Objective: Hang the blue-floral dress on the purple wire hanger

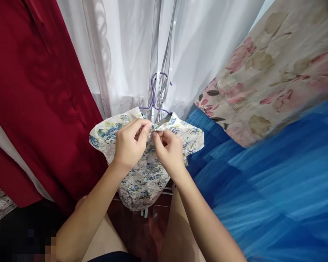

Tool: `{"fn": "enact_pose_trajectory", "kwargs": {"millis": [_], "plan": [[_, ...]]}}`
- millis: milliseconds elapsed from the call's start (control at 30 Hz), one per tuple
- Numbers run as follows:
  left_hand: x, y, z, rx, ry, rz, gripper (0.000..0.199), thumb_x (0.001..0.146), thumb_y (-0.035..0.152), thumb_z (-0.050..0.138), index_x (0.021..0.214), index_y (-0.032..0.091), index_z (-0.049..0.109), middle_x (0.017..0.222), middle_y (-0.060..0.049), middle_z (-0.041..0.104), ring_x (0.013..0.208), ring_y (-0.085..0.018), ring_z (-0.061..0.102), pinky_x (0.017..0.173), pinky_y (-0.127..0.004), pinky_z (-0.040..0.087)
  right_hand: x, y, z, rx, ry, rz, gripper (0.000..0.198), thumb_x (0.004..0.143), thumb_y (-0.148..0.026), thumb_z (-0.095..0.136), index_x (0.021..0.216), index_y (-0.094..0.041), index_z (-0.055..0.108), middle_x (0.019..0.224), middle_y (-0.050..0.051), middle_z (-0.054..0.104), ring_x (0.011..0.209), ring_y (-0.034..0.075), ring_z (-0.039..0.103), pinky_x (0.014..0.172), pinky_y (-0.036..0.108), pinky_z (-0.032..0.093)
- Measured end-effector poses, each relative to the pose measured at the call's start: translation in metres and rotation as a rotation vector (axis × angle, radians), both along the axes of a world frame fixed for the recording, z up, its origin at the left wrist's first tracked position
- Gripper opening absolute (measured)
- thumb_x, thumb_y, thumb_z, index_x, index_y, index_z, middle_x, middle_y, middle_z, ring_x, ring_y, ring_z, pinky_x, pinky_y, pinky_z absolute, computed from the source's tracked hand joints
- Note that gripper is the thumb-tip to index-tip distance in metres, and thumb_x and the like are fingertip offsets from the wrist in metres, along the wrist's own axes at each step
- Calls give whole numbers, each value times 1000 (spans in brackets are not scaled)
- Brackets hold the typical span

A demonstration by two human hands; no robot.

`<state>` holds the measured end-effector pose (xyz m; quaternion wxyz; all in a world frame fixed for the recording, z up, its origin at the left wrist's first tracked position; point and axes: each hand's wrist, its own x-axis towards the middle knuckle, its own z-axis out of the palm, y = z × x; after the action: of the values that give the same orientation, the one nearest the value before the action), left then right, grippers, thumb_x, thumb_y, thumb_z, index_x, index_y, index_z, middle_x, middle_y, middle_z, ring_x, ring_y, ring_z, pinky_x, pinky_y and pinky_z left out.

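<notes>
Left fingers (142, 125), right fingers (159, 141) pinching floral shirt (144, 182); pinched bit partly hidden, indistinct.

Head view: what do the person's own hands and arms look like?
The left hand and right hand are bare, with no gloves or visible rings. The slim left forearm and right forearm show no sleeve, watch or bracelet.

White short-sleeved top (147, 171), blue-flowered, hangs on a purple hanger (153, 95)

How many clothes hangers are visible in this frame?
1: a purple hanger, its hook rising above the neckline of the blue-and-white floral garment, at centre. Others may be hidden.
</notes>
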<state>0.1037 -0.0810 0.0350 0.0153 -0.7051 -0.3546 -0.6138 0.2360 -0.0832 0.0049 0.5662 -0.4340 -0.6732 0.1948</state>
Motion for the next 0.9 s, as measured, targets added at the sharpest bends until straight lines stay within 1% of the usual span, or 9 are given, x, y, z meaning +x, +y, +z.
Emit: {"fn": "enact_pose_trajectory", "kwargs": {"millis": [100,200,300,400,500,600,733,833,900], "plan": [[-22,10,4,62,-221,101,22,99,32,54,95,14,67,80,0,64,73,-11,59,69,-22,46,-3,8,-28,-41,-102,-34,26,91,-31,55,68,-21,51,54,-4,47,50,11,43,54,25,29],[-74,36,-4,-4,-560,150,20,99,30,53,92,14,62,78,2,59,73,-9,56,70,-22,45,-5,0,-48,-138,-119,54,26,90,-30,55,66,-21,50,53,-5,47,49,11,43,53,25,30],[-119,60,-31,-336,-1087,85,22,99,19,49,77,15,50,72,6,54,65,-4,51,69,-19,44,-4,-14,-58,-203,-118,139,26,88,-28,56,64,-21,49,52,-5,47,48,11,43,52,24,30],[-120,65,-73,-639,-1367,-11,27,98,18,47,70,16,44,64,5,50,56,-6,50,65,-21,46,1,-19,-70,-260,-55,180,22,86,-25,56,65,-21,50,53,-6,47,49,11,43,52,24,30],[-79,46,-111,-784,-1332,-112,16,91,23,60,77,15,54,69,1,57,61,-11,58,62,-24,48,17,-13,-92,-284,-4,60,23,86,-26,56,64,-21,49,52,-5,46,49,12,43,53,25,31],[-28,13,-123,-826,-1123,-303,19,84,32,71,89,15,65,76,-1,60,63,-11,56,58,-21,44,36,-13,-111,-268,-79,-77,7,82,-25,60,78,-20,61,63,-2,57,58,15,51,60,27,37],[22,-19,-101,-644,-473,-338,19,92,36,63,94,19,71,85,-2,60,77,-14,57,70,-22,45,45,-36,-110,-236,-85,250,42,71,-14,67,112,-21,64,102,5,66,92,24,59,84,33,46],[38,-25,-91,-546,-214,-348,19,95,34,58,97,20,71,99,-6,61,94,-18,59,87,-27,46,46,-54,-99,-411,30,449,11,83,-25,64,92,-19,67,90,3,66,84,21,59,78,30,47],[40,-27,-97,-672,-186,-487,25,98,38,52,109,21,67,104,-7,63,99,-20,60,91,-30,47,54,-58,-92,-508,148,403,27,91,-39,59,76,-17,64,74,1,61,68,16,53,64,26,43]]}}
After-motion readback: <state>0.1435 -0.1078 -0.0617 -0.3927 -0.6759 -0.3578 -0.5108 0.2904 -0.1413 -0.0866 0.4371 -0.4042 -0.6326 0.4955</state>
